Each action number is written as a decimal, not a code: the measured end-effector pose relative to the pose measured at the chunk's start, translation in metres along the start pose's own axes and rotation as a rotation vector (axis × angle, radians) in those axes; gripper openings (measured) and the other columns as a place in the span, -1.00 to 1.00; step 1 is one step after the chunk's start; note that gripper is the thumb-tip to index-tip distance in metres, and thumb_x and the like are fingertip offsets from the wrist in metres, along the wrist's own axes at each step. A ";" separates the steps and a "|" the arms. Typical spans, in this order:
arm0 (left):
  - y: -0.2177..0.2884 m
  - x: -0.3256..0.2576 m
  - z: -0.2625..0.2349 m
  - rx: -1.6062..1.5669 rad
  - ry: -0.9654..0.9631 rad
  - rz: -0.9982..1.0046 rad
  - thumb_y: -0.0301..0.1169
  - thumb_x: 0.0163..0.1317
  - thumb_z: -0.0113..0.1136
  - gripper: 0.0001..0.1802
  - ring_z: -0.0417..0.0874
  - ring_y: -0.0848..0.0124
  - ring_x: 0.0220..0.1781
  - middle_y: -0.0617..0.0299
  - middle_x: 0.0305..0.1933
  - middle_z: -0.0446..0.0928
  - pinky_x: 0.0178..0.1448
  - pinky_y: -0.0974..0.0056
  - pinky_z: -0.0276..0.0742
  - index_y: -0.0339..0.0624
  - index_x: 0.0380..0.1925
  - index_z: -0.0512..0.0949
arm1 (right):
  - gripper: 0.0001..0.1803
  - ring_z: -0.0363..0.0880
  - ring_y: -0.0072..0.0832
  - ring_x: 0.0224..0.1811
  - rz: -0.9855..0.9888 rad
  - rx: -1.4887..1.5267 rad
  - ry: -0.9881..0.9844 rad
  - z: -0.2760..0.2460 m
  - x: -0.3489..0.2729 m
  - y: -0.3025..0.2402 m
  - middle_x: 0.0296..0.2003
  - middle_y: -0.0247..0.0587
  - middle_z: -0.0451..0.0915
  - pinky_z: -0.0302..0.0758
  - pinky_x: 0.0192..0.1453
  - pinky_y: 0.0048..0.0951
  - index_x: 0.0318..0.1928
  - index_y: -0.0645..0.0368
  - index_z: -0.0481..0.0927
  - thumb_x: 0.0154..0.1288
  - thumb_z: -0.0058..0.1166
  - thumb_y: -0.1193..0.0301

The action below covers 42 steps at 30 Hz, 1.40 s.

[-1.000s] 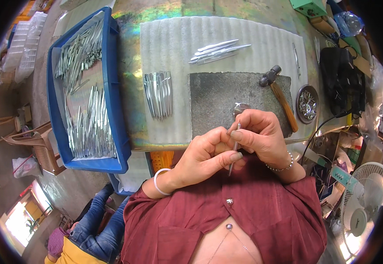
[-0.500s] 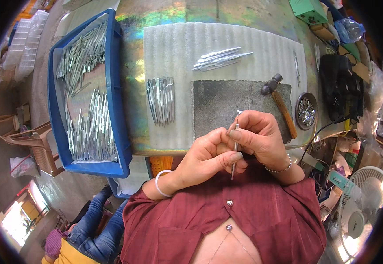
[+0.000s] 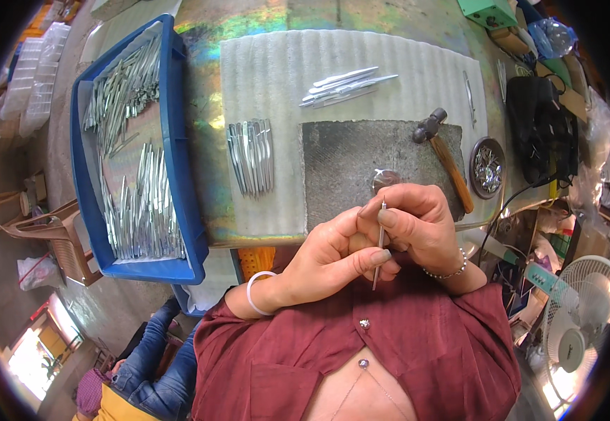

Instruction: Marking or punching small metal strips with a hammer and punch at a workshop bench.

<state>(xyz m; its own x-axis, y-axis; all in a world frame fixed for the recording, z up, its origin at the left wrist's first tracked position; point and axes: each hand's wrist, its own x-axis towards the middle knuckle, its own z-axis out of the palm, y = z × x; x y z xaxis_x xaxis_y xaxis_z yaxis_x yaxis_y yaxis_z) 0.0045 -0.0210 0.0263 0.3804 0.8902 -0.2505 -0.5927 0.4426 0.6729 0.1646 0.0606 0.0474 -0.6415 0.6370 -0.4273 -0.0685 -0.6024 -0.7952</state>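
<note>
In front of my chest, both hands are closed around a slim silver metal rod (image 3: 380,237) that stands nearly upright with a narrow tip. My left hand (image 3: 329,252) pinches its lower part, thumb laid across it. Near the top, thumb and fingers of my right hand (image 3: 419,223) grip the same rod. Just beyond the fingers, a small round metal block (image 3: 385,179) sits on a dark rough mat (image 3: 340,161). A hammer (image 3: 445,158) with a wooden handle lies across the mat's right side. My fingers partly hide the rod.
A blue tray (image 3: 178,151) of slim metal pieces stands on the left. White foam sheet (image 3: 270,70) bears a row of metal pieces (image 3: 251,158) and a loose pile (image 3: 347,87). Right of the hammer are a round dish (image 3: 478,184) of small metal parts and a black bag (image 3: 540,133).
The view has shifted slightly. Both hands sit a little lower relative to the mat, uncovering the round metal block. The rod is still held by both.
</note>
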 end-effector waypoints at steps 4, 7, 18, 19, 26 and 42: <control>-0.005 0.001 0.005 0.101 0.001 0.029 -0.49 0.35 0.02 -0.70 0.66 0.46 -0.30 0.15 -0.28 0.61 -0.21 0.42 0.58 -0.33 0.02 0.27 | -0.84 0.50 -0.70 -0.25 -0.016 -0.014 0.000 -0.004 -0.010 -0.003 -0.32 -0.36 0.57 0.47 -0.18 -0.64 -0.14 0.30 0.59 0.30 0.08 0.51; -0.005 0.004 0.006 0.091 -0.041 -0.006 -0.50 0.35 0.01 -0.61 0.66 0.45 -0.30 0.13 -0.28 0.61 -0.21 0.42 0.58 -0.32 0.12 0.20 | -0.79 0.49 -0.70 -0.20 -0.010 -0.012 0.033 -0.008 -0.011 -0.005 -0.25 -0.36 0.56 0.47 -0.13 -0.64 -0.07 0.30 0.55 0.30 0.08 0.52; 0.002 0.021 0.014 0.054 -0.081 -0.032 -0.56 0.36 -0.06 -0.42 0.66 0.33 -0.23 0.03 -0.20 0.56 -0.13 0.32 0.62 -0.17 0.32 0.00 | -0.65 0.27 -0.83 -0.58 -0.086 0.066 0.050 -0.021 -0.007 -0.003 -0.53 -0.51 0.43 0.19 -0.54 -0.74 0.03 0.26 0.49 0.27 0.15 0.40; 0.002 0.022 0.014 0.060 -0.082 -0.029 -0.56 0.35 -0.05 -0.41 0.66 0.32 -0.23 0.01 -0.17 0.55 -0.13 0.31 0.62 -0.16 0.32 -0.01 | -0.65 0.27 -0.83 -0.57 -0.087 0.063 0.049 -0.022 -0.006 -0.002 -0.53 -0.51 0.44 0.20 -0.53 -0.74 0.03 0.26 0.50 0.27 0.15 0.40; 0.001 0.025 0.016 0.055 -0.050 -0.030 -0.58 0.34 -0.05 -0.39 0.67 0.27 -0.19 -0.02 -0.10 0.52 -0.13 0.29 0.64 -0.16 0.34 0.00 | -0.69 0.29 -0.83 -0.56 -0.075 0.073 0.057 -0.025 -0.004 -0.006 -0.52 -0.50 0.45 0.23 -0.51 -0.75 -0.02 0.27 0.53 0.27 0.15 0.39; -0.004 0.023 0.009 -0.008 -0.036 0.009 -0.54 0.35 -0.02 -0.51 0.69 0.30 -0.28 0.01 -0.24 0.60 -0.17 0.33 0.64 -0.24 0.24 0.13 | -0.77 0.31 -0.82 -0.55 -0.100 0.000 0.097 -0.020 -0.001 -0.003 -0.45 -0.44 0.47 0.23 -0.53 -0.75 -0.12 0.28 0.57 0.26 0.15 0.43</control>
<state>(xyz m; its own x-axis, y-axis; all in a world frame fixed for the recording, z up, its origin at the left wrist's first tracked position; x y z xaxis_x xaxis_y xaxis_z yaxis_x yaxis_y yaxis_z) 0.0221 -0.0035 0.0242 0.4004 0.8898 -0.2189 -0.6015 0.4355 0.6698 0.1809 0.0718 0.0416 -0.5545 0.7374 -0.3857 -0.1286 -0.5338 -0.8358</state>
